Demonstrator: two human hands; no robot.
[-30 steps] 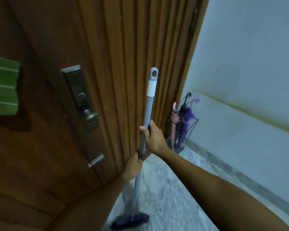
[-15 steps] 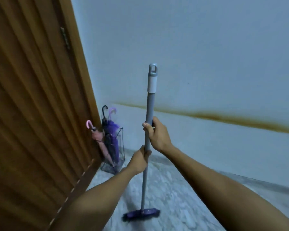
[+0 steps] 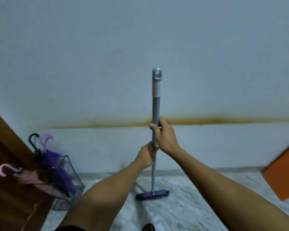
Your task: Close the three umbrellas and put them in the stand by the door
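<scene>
Three closed umbrellas stand in a clear wire-framed stand (image 3: 73,170) at the lower left, beside the wooden door (image 3: 5,164). The pink umbrella (image 3: 28,178) leans left with its pink hook handle out. The purple umbrella (image 3: 60,170) and a black-handled umbrella (image 3: 34,142) stand more upright behind it. In the middle, a grey broom pole (image 3: 155,104) stands upright, its purple brush head (image 3: 153,194) on the floor. My right hand (image 3: 163,135) grips the pole, and my left hand (image 3: 146,155) grips it just below.
A pale wall (image 3: 140,47) with a brown stain line fills the view ahead. An orange panel (image 3: 284,172) juts in at the right edge. The floor (image 3: 182,205) is grey speckled stone. A dark shoe tip (image 3: 148,227) shows at the bottom.
My view has swung right, away from the door toward the wall. The stand with the umbrellas has slid to the lower left. Both hands stay on the broom pole, which stays upright.
</scene>
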